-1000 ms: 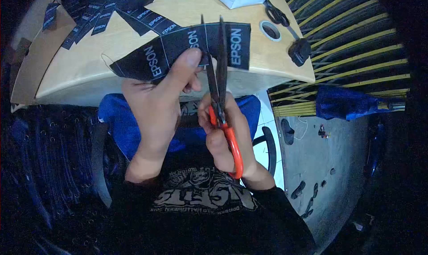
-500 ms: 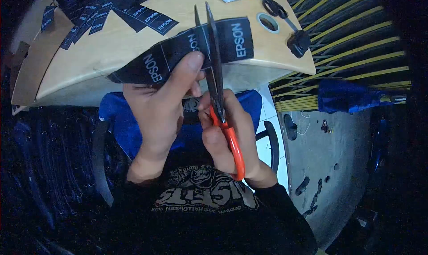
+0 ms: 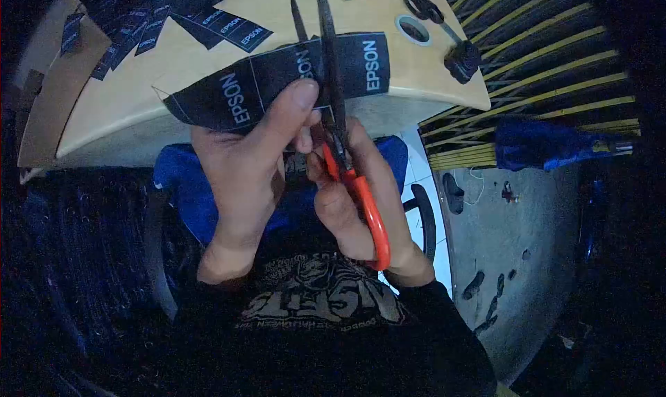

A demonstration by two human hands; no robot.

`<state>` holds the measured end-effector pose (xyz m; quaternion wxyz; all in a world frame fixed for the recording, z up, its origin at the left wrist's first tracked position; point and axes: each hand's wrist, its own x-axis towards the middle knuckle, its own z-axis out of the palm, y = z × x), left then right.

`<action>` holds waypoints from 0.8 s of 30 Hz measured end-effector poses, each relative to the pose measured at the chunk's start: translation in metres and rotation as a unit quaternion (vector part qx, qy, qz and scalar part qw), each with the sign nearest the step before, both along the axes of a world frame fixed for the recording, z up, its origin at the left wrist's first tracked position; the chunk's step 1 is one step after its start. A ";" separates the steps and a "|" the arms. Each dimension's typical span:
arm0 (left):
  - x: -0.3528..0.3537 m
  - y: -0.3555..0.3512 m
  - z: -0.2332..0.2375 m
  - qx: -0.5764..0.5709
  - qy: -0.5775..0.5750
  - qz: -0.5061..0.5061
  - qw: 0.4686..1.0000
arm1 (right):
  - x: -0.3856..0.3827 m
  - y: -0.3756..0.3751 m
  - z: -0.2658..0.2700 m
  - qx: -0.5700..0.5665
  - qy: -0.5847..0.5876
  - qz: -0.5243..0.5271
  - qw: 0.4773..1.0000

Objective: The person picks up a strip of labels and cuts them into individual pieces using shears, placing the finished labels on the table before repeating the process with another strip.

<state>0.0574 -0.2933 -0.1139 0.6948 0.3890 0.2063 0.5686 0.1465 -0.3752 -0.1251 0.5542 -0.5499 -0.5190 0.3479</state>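
The left hand (image 3: 243,165) has its grip pinched on a black EPSON-printed strip (image 3: 277,78), thumb on top; the right hand (image 3: 350,223) wraps its grip around orange-handled scissors (image 3: 375,220), their parted blades straddling the strip at the near edge of the worktop (image 3: 152,71). Beyond lie more printed strips (image 3: 239,33) and a white ring (image 3: 400,31).

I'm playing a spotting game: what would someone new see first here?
The red-handled scissors in the right hand, mid-picture, spread open across a black strip that reads EPSON. The left hand pinches that strip just left of the scissors. Farther back, more black strips lie on the pale table, upper left.
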 end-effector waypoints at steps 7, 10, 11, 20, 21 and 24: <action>0.001 -0.001 0.001 0.010 0.029 0.011 0.999 | -0.001 0.000 0.001 0.014 0.001 -0.011 1.000; 0.001 -0.001 0.000 0.016 -0.007 0.002 1.000 | 0.002 -0.001 0.004 -0.005 -0.026 0.011 1.000; 0.001 -0.002 0.001 0.011 -0.004 -0.001 1.000 | 0.001 0.000 0.002 -0.006 -0.026 0.011 1.000; -0.002 0.000 0.000 0.008 0.008 -0.006 1.000 | -0.003 0.001 0.007 -0.039 -0.012 -0.004 0.999; -0.001 0.000 0.000 0.018 -0.005 0.002 1.000 | -0.003 0.002 0.007 -0.039 -0.012 -0.003 0.999; -0.001 -0.001 0.004 -0.022 -0.001 -0.001 1.000 | -0.006 0.004 0.003 0.012 -0.035 -0.001 0.999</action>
